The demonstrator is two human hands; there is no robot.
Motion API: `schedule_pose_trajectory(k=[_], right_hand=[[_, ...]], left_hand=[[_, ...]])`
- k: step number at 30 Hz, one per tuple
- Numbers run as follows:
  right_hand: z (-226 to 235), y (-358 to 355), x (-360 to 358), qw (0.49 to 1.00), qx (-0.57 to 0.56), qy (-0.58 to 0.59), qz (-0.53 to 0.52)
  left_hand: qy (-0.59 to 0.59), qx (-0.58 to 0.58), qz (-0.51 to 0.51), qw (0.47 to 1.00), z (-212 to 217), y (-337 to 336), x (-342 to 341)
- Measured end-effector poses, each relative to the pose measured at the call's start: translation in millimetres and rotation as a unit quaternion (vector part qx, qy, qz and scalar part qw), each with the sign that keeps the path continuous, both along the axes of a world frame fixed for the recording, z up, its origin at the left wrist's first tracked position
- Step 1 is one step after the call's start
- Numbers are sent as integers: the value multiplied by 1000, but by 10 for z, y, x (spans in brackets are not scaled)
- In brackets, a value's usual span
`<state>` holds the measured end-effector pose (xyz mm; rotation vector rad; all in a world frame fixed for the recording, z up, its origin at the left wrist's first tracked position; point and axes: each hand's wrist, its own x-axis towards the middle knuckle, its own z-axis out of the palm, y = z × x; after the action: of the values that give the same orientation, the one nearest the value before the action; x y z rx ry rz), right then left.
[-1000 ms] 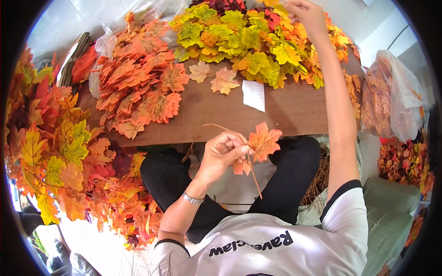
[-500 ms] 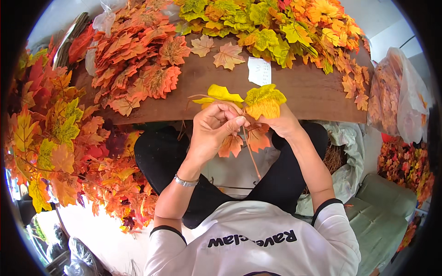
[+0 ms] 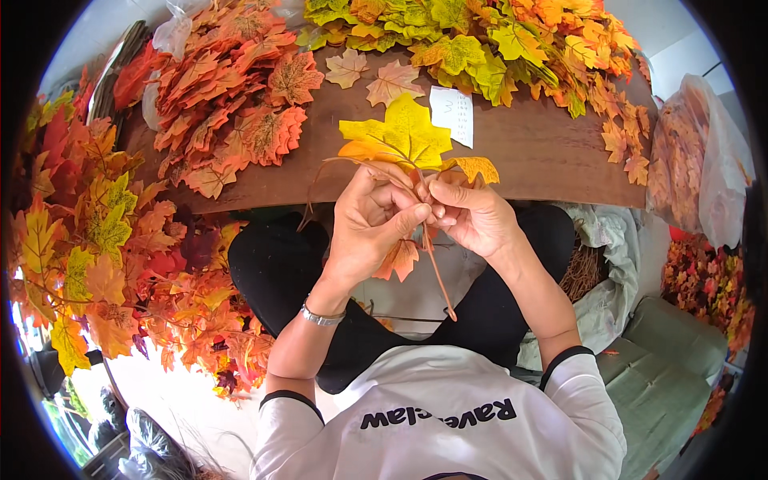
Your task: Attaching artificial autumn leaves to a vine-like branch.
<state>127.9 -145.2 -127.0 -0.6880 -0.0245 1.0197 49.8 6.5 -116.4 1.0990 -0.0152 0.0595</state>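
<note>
Just past my knees, at the near edge of the table, both hands meet around an artificial leaf spray. My left hand is closed on its thin brown stem, whose lower end hangs toward my lap. Fingertips of my right hand pinch at the join where a yellow artificial maple leaf meets the stem. That leaf stands spread out above my fingers, with orange-yellow leaves to either side. Below the hands hangs an orange leaf, partly covered by them. The exact join is hidden between my fingers.
Across the brown table lie piles of red-orange leaves, yellow-green leaves and orange leaves. A white paper slip lies near the hands. Leaf garlands hang at left; a clear bag hangs at right.
My right hand has turned and moved in against my left fingers. The yellow leaf now stands upright and spread above the hands. The head view has shifted slightly.
</note>
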Motion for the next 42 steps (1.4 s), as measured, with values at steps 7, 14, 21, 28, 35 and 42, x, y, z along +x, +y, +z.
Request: schedule_pose_trajectory(k=[7, 14, 21, 28, 35, 42], right_hand=[[-2, 0, -21, 999, 37, 33, 10], [-73, 0, -43, 999, -13, -45, -12], [-76, 6, -99, 996, -16, -85, -33], [-80, -4, -121, 986, -6, -162, -31], [-15, 16, -113, 990, -20, -124, -67], [-40, -20, -82, 993, -8, -112, -32]], left_hand=[[-4, -2, 4, 1000, -66, 19, -4], [-5, -22, -1, 1000, -25, 0, -20], [-6, -14, 3, 1000, -78, 1, -16], [27, -69, -6, 997, -126, 42, 14], [56, -46, -13, 997, -91, 51, 20], [-17, 1, 46, 999, -102, 116, 62]])
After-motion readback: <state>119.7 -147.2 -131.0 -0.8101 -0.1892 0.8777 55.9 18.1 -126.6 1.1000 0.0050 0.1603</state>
